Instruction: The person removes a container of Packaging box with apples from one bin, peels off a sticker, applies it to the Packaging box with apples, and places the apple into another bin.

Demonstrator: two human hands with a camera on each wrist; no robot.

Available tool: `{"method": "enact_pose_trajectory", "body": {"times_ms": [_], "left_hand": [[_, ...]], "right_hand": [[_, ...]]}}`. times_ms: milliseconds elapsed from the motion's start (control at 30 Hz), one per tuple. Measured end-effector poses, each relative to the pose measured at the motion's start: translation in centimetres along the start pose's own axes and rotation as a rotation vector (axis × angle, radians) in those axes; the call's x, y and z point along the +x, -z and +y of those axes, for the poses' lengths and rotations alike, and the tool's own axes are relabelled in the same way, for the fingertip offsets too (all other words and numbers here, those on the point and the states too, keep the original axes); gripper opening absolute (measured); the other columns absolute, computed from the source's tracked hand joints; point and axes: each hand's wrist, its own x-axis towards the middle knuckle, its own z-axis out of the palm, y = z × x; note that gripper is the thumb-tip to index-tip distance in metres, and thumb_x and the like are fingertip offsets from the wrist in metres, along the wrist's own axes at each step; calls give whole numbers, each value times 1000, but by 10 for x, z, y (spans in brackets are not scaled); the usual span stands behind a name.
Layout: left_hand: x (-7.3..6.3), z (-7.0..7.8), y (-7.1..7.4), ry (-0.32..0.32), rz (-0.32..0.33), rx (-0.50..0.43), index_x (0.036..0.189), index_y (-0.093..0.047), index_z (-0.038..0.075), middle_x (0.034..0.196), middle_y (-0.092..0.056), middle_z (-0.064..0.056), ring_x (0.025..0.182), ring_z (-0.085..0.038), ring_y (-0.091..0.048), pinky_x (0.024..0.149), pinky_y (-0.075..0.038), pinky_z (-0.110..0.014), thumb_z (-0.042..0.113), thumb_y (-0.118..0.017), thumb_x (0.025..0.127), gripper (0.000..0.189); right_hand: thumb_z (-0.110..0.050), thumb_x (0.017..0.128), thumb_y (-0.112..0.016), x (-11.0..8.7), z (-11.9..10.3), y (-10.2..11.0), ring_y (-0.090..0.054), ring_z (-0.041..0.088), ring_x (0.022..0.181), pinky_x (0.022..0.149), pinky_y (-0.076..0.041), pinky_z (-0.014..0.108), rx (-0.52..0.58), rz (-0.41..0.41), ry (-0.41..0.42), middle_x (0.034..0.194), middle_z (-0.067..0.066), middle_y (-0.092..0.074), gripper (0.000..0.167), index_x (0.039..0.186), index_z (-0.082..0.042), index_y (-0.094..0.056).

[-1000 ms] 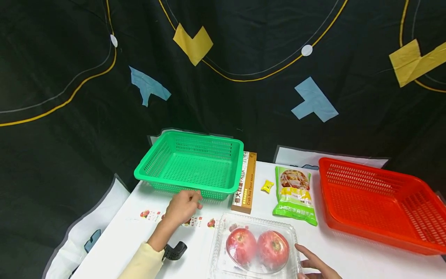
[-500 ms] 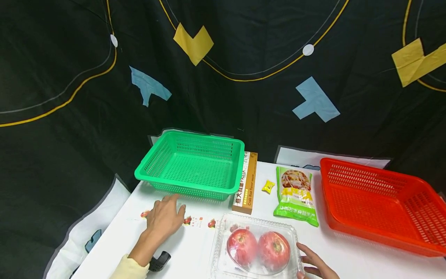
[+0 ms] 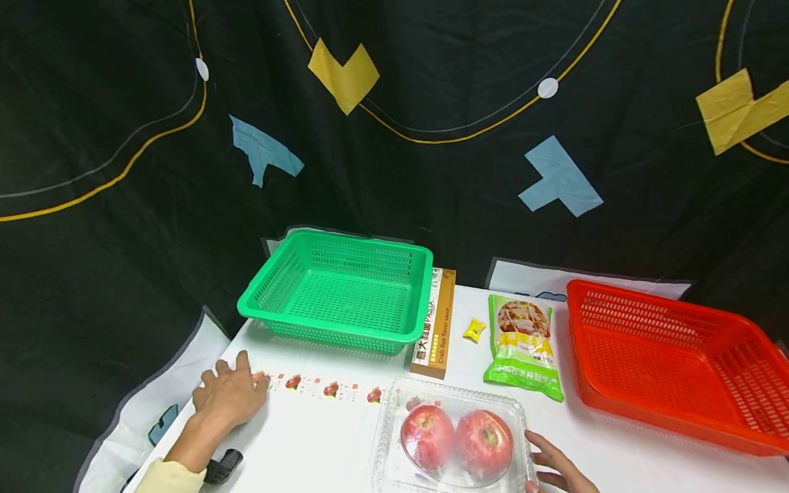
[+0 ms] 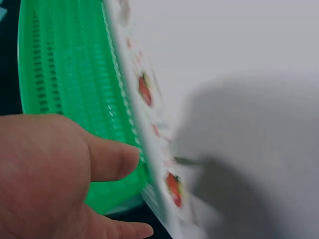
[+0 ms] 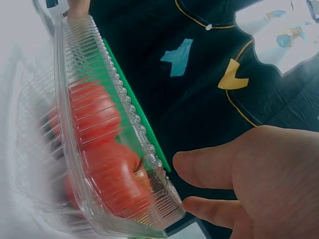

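Note:
A clear plastic clamshell box with two red apples inside sits at the front middle of the white table. At its right edge is my right hand, fingers spread; in the right wrist view its fingertips come close to the box's corner, and contact is hard to tell. A thin strip with small printed fruit pictures runs leftward from the box across the table. My left hand is at its left end, fingers apart, with the thumb beside the last picture. In the left wrist view nothing shows between thumb and finger.
Behind the strip stands a green basket. Right of it lie a pasta box, a small yellow packet and a green food bag. A red basket stands at the right. A black curtain hangs behind.
My left hand has moved left and toward me, from the green basket's front side to the strip's left end, uncovering the fruit pictures. The right hand and clamshell box have hardly moved.

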Motion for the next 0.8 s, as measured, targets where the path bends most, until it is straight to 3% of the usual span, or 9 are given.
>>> {"method": "enact_pose_trajectory", "body": {"times_ms": [233, 800], "left_hand": [[3, -13, -3, 38, -50, 7, 136, -29, -19, 112, -38, -49, 106, -68, -38, 77, -37, -72, 37, -59, 93, 77], [6, -7, -10, 21, 29, 9, 137, -39, -13, 115, -46, -42, 102, -60, -46, 70, -43, -65, 21, -72, 88, 69]], "right_hand": [[-30, 91, -70, 2, 4, 1, -59, 41, 105, 81, -52, 53, 41, -23, -21, 126, 28, -53, 76, 148, 4, -32], [-25, 91, -70, 2, 6, 1, -60, 40, 103, 81, -52, 54, 53, -41, 12, 125, 31, -53, 75, 147, 5, -30]]}}
